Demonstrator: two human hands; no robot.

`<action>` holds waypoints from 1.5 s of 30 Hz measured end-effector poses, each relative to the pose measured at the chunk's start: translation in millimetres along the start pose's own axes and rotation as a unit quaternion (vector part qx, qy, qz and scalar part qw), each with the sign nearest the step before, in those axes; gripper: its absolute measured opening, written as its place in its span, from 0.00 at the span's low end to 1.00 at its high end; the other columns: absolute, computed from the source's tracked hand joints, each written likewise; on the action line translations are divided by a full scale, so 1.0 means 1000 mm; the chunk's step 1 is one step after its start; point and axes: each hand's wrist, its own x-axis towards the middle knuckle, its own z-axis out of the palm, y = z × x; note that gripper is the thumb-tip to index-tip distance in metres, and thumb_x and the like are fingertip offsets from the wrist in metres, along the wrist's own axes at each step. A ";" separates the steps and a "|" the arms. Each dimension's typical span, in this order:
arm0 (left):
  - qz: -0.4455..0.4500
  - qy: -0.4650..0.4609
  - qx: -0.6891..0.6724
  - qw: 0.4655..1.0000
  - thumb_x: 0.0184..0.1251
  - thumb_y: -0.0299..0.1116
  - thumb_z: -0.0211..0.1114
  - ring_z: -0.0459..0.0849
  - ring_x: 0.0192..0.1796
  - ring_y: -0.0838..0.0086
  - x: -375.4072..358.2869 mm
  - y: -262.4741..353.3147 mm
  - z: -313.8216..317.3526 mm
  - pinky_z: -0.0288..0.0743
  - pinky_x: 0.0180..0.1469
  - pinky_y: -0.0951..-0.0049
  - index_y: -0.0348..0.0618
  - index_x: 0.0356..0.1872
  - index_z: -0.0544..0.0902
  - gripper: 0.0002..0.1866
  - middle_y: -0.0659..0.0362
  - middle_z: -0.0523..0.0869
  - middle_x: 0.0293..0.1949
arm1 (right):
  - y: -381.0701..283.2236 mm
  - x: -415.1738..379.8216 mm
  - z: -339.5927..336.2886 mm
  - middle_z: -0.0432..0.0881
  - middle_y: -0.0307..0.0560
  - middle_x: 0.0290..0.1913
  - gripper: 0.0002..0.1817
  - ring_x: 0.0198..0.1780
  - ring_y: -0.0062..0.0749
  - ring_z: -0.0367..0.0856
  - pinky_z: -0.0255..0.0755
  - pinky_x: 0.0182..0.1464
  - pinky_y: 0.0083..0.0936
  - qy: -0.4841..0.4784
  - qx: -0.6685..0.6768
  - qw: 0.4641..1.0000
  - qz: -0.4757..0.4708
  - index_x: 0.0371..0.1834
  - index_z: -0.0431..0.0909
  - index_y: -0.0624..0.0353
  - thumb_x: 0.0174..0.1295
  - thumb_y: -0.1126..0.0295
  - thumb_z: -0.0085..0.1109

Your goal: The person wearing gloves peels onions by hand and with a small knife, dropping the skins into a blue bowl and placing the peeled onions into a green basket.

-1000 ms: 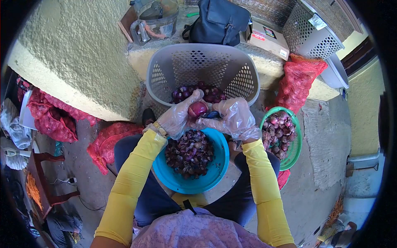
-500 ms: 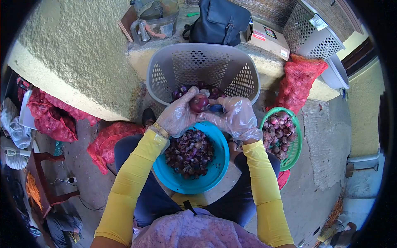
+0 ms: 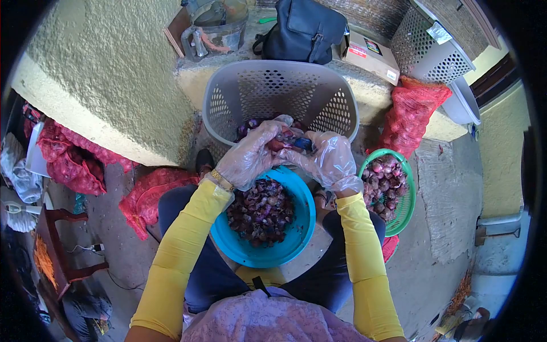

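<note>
Both my hands wear clear plastic gloves and meet above the front rim of a grey perforated basket (image 3: 228, 68). In my left hand (image 3: 246, 161) is a red onion (image 3: 278, 142), partly covered by the fingers. My right hand (image 3: 331, 162) grips a small tool with a dark blue handle (image 3: 302, 144) against the onion; its blade, if any, is hidden. Several peeled purple onions (image 3: 246, 126) lie inside the basket. Below my hands, a blue basin (image 3: 305, 228) between my legs holds a heap of onion skins (image 3: 262, 214).
At right stands a green basket (image 3: 411, 199) of unpeeled onions, with a red mesh sack (image 3: 407, 119) behind it. More red sacks (image 3: 151, 196) lie at left. A black backpack (image 3: 307, 31) and a cardboard box (image 3: 370, 57) sit on the ledge ahead.
The onion has turned in my left hand and is more covered by the fingers. My right hand has brought the blue-handled tool up and closer against it.
</note>
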 end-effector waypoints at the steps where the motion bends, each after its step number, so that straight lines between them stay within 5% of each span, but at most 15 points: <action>1: 0.007 0.001 0.007 1.000 0.88 0.44 0.54 0.82 0.67 0.63 0.000 0.000 0.001 0.82 0.68 0.57 0.42 0.74 0.71 0.23 0.50 0.82 0.67 | 0.000 0.000 0.000 0.87 0.57 0.28 0.33 0.33 0.57 0.88 0.80 0.39 0.48 -0.010 -0.001 1.000 0.005 0.36 0.91 0.57 0.56 0.33 0.74; 4: 0.023 -0.011 0.008 1.000 0.88 0.42 0.55 0.82 0.67 0.62 -0.002 0.001 0.004 0.83 0.67 0.56 0.42 0.74 0.70 0.23 0.49 0.81 0.67 | -0.005 0.002 -0.005 0.88 0.59 0.32 0.35 0.37 0.56 0.89 0.81 0.44 0.48 -0.050 0.028 0.998 0.025 0.44 0.90 0.62 0.55 0.36 0.77; 16: 0.031 0.041 0.044 0.998 0.86 0.41 0.58 0.85 0.53 0.69 -0.001 0.003 0.004 0.87 0.61 0.58 0.44 0.71 0.70 0.21 0.50 0.81 0.63 | -0.001 0.000 -0.002 0.88 0.59 0.29 0.32 0.33 0.56 0.88 0.81 0.40 0.47 -0.031 0.010 0.999 0.021 0.42 0.91 0.63 0.56 0.40 0.78; 20: 0.027 0.031 0.046 0.998 0.86 0.41 0.58 0.85 0.54 0.68 -0.002 0.003 0.004 0.87 0.62 0.57 0.45 0.71 0.69 0.21 0.50 0.81 0.64 | 0.004 -0.001 0.007 0.87 0.60 0.28 0.30 0.32 0.56 0.87 0.80 0.40 0.47 -0.035 0.023 0.999 0.025 0.40 0.90 0.64 0.59 0.42 0.77; 23: 0.030 0.018 0.049 0.998 0.86 0.41 0.59 0.84 0.56 0.67 -0.002 0.002 0.001 0.86 0.64 0.55 0.45 0.70 0.69 0.21 0.50 0.79 0.64 | 0.003 0.000 0.006 0.87 0.60 0.28 0.34 0.34 0.58 0.88 0.80 0.43 0.50 -0.038 0.041 0.998 0.021 0.35 0.91 0.60 0.63 0.34 0.68; 29: 0.027 0.033 0.068 0.997 0.85 0.42 0.61 0.84 0.58 0.67 -0.002 0.001 -0.002 0.84 0.66 0.53 0.45 0.71 0.68 0.23 0.50 0.78 0.66 | 0.004 -0.001 0.008 0.86 0.61 0.26 0.27 0.31 0.57 0.86 0.79 0.40 0.47 -0.039 0.046 0.998 -0.006 0.36 0.91 0.64 0.64 0.44 0.74; 45: 0.045 0.078 0.062 0.994 0.86 0.43 0.59 0.85 0.63 0.59 -0.005 0.008 0.008 0.83 0.66 0.54 0.44 0.70 0.72 0.21 0.51 0.83 0.62 | -0.003 0.002 0.001 0.87 0.58 0.26 0.34 0.30 0.55 0.88 0.82 0.39 0.47 -0.145 0.021 0.988 -0.057 0.38 0.94 0.54 0.62 0.30 0.65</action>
